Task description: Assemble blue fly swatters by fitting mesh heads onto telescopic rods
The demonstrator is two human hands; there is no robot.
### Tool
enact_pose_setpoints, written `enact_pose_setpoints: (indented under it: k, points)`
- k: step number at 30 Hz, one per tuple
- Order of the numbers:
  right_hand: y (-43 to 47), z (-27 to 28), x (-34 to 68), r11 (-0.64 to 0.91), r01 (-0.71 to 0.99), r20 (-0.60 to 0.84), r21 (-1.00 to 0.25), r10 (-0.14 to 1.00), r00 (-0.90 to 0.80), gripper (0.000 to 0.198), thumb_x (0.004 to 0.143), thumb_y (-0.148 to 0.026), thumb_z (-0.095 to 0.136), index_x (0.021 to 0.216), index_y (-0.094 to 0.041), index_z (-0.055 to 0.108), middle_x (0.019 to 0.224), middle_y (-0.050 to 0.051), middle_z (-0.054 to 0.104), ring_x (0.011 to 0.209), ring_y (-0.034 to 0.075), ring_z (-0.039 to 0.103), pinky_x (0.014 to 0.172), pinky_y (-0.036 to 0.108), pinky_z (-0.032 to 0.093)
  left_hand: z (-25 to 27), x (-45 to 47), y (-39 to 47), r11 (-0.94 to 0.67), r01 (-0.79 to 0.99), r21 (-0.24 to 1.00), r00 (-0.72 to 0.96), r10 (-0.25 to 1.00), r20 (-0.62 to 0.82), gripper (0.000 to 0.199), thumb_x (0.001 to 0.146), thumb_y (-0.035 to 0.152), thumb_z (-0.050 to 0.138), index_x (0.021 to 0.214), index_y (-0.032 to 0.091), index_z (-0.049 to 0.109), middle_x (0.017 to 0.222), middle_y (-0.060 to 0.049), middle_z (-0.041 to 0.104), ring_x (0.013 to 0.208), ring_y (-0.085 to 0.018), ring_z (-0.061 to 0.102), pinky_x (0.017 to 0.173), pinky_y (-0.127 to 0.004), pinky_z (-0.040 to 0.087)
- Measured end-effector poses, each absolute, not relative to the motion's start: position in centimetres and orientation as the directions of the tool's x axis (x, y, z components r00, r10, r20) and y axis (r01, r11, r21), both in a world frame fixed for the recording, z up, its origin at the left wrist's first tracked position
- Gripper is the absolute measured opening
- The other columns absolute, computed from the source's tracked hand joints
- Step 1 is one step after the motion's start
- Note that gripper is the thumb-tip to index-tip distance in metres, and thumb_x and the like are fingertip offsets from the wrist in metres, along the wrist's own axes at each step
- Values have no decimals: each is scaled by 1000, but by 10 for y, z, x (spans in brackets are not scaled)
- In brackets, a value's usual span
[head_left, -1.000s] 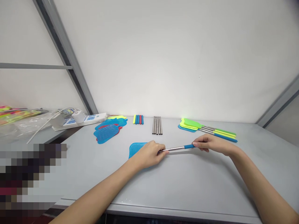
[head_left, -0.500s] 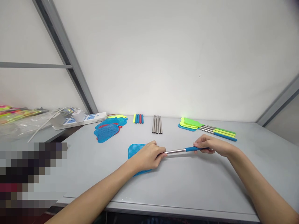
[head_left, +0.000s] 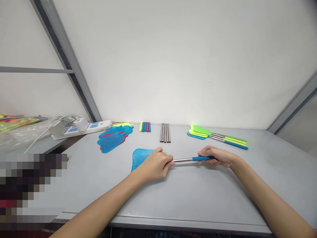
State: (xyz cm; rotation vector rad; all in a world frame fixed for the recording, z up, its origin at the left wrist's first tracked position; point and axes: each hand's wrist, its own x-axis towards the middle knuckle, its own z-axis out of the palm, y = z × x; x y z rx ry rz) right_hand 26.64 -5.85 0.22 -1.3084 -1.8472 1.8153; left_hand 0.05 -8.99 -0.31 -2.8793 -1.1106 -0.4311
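A fly swatter (head_left: 141, 158) with a blue mesh head, a metal rod and a blue grip lies across both hands over the table's middle. My left hand (head_left: 158, 163) is closed around it where the head meets the rod, covering part of the mesh. Fingers of my right hand (head_left: 215, 156) are wrapped round the blue grip, hiding its far end. Behind my right hand lie several assembled fly swatters (head_left: 201, 130), stacked, with green, yellow and blue grips. Metal rods (head_left: 165, 133) lie side by side beyond my left hand.
Loose swatter heads (head_left: 112, 142), blue, red and yellow, overlap at the back left. Several coloured grips (head_left: 145, 127) lie in a row by the wall. A power strip (head_left: 99, 125) with plugs and a white cable sits left, near plastic bags (head_left: 27, 127) on another surface.
The swatter and my right hand have shifted slightly left, and the mesh head is tilted differently. Both hands keep their hold. The whole view has also moved a little.
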Motion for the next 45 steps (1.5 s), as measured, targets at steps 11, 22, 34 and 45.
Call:
enact_pose_setpoints:
  k: [11, 22, 34, 45]
  points:
    - [-61, 13, 267, 251, 671, -201, -698, 830, -520, 33, 71, -48, 54, 79, -18, 63, 66, 1, 51, 61, 11, 41, 53, 23, 29, -6, 8, -93, -710, 676, 197, 682, 704, 198, 28, 84, 34, 38, 66, 17, 50, 54, 1, 50, 62, -13, 46, 61, -24, 30]
    - [-69, 8, 250, 282, 614, -137, -737, 828, -544, 24, 76, -38, 50, 84, -17, 59, 54, -3, 43, 53, 10, 39, 53, 23, 28, -10, -3, -87, -728, 661, 183, 698, 685, 208, 28, 85, 32, 38, 65, 17, 50, 55, 2, 51, 60, -12, 41, 60, -23, 28]
    - [-73, 5, 244, 111, 530, -300, -840, 720, -626, 38, 80, -44, 42, 71, -11, 58, 47, -6, 31, 42, 5, 22, 42, 22, 16, -9, -4, -87, -773, 627, 99, 741, 630, 232, 29, 85, 33, 39, 62, 17, 46, 51, 3, 49, 55, -12, 36, 59, -24, 26]
    - [-72, -4, 241, -170, 480, -478, -861, 597, -645, 36, 79, -46, 43, 73, -13, 55, 41, -7, 30, 36, 4, 18, 35, 19, 10, -9, -3, -87, -799, 599, 53, 768, 591, 247, 31, 86, 34, 37, 64, 17, 51, 54, 1, 53, 50, -10, 37, 63, -26, 28]
